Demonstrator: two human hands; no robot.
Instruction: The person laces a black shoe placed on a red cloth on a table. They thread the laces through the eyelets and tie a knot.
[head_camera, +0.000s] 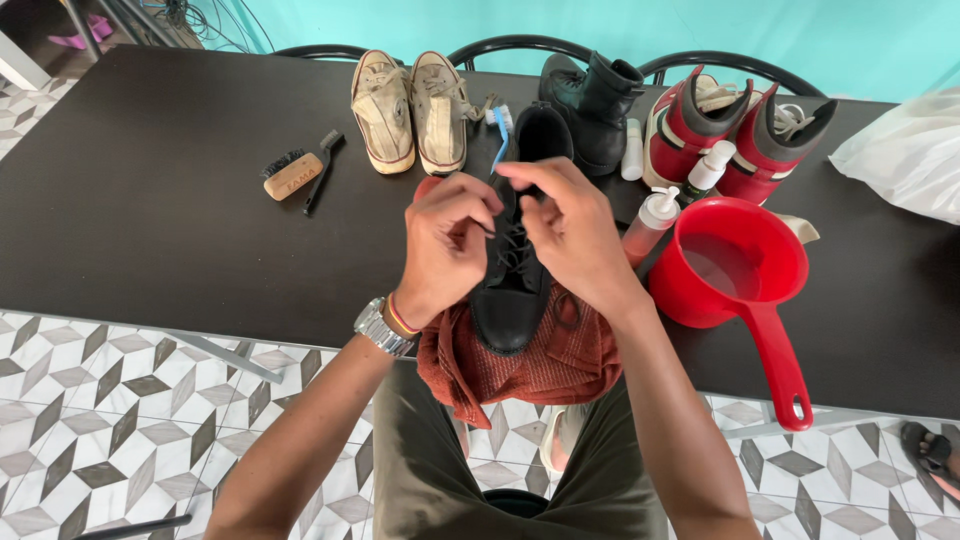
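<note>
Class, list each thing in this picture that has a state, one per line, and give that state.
Black leather boot: on rust cloth, laces held by both hands.
Red plastic ladle: holds water.
Squeeze bottle: upright, capped.
Left hand: pinching lace.
Right hand: pinching lace.

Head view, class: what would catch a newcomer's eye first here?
First, the two hands, left hand and right hand, meeting over the laces of a black boot that lies on a rust-red cloth at the table's near edge. Next, the red pan of water to the right and the red shoes behind it.
</note>
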